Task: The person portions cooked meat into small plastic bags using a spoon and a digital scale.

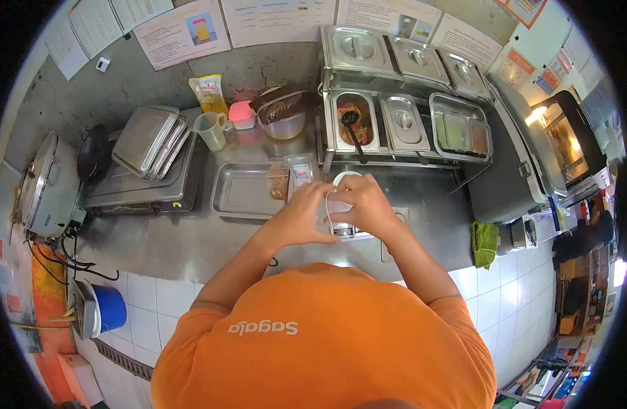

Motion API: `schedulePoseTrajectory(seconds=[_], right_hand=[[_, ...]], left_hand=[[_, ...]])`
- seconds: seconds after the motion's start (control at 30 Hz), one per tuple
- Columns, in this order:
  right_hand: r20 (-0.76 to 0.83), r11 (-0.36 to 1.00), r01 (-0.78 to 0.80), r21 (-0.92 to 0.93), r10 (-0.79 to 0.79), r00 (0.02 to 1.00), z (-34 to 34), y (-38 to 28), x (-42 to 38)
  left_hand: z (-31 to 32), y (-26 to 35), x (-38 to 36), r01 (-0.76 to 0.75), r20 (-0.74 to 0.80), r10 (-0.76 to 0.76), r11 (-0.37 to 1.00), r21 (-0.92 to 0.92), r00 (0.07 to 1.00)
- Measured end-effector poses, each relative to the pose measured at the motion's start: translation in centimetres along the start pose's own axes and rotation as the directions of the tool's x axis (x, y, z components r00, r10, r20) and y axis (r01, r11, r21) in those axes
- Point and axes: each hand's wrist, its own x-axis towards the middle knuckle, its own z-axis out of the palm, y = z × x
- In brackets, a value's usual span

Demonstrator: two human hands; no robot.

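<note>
My left hand (305,213) and my right hand (362,203) meet over the counter. Between them is a thin, whitish, see-through piece (335,206), perhaps a plastic bag; its edge is pinched by the fingers of both hands. Under my hands sits a small white and metal device (347,230), mostly covered, and a white round rim (345,178) shows just behind my right fingers. To the left lies a shallow metal tray (242,191) with a clear packet of brown food (278,183) at its right end.
Behind stands a rack of lidded steel pans (358,48); an open one holds reddish food (354,109) and a black ladle (352,126). A jug (211,131), stacked trays (146,140) on a stove, and a cooker (51,184) are left. A green cloth (484,244) hangs at the right edge.
</note>
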Motion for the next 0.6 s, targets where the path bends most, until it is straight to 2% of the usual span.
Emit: schedulePoseTrajectory(seconds=[0.07,0.17,0.23,0.27,0.3,0.33,0.37,0.4,0.43,0.47,0.53,0.57,0.6], right_hand=[[-0.004,0.998,0.024,-0.064,-0.025,1.000,-0.4,-0.4,0.5],[0.018,0.998,0.061,-0.016,-0.060,0.998,-0.9,0.4,1.6],[-0.190,0.999,0.029,0.021,-0.024,0.982,-1.5,3.1,3.4],[-0.193,0.999,0.029,0.017,-0.025,0.981,-2.1,3.9,4.3],[-0.220,0.975,-0.199,-0.103,0.173,0.960,-2.6,4.6,5.2],[-0.271,0.884,-0.417,-0.210,0.358,0.894,-3.0,5.4,5.9],[-0.277,0.883,-0.418,-0.212,0.356,0.892,-3.2,6.6,6.6],[-0.091,0.827,-0.488,-0.278,0.484,0.871,-3.1,8.1,7.2],[0.086,0.764,-0.539,-0.354,0.601,0.795,-3.0,9.4,7.8],[0.071,0.762,-0.546,-0.349,0.602,0.795,-3.1,10.2,8.2],[0.392,0.693,-0.703,-0.158,0.698,0.599,-3.5,11.4,8.9],[0.408,0.703,-0.669,-0.243,0.700,0.587,-3.9,11.7,9.1],[0.386,0.693,-0.686,-0.222,0.708,0.591,-4.3,12.3,9.2]], left_hand=[[0.8,-1.0,0.0,0.154,0.152,-0.127,0.972,-0.175,0.980],[1.0,-2.0,0.0,0.209,0.132,-0.187,0.960,-0.184,0.974],[0.4,-2.4,0.0,0.253,0.124,-0.228,0.936,-0.243,0.966],[0.1,-2.6,-0.1,0.299,0.121,-0.275,0.905,-0.301,0.954],[0.1,-2.8,-0.3,0.295,0.121,-0.271,0.907,-0.302,0.955],[0.3,-3.2,-0.6,0.311,0.098,-0.296,0.878,-0.364,0.950],[0.4,-3.5,-0.7,0.321,0.075,-0.320,0.847,-0.424,0.944],[0.1,-3.4,-0.7,0.314,0.076,-0.312,0.851,-0.421,0.947],[-0.2,-3.3,-0.7,0.344,0.047,-0.355,0.852,-0.394,0.934],[-0.5,-3.2,-0.8,0.373,0.018,-0.394,0.852,-0.367,0.919],[-0.6,-4.2,-1.7,0.359,-0.012,-0.399,0.838,-0.412,0.917],[-0.7,-5.0,-2.3,0.351,-0.042,-0.415,0.815,-0.461,0.909],[-0.6,-5.8,-3.0,0.341,-0.022,-0.391,0.827,-0.448,0.920]])
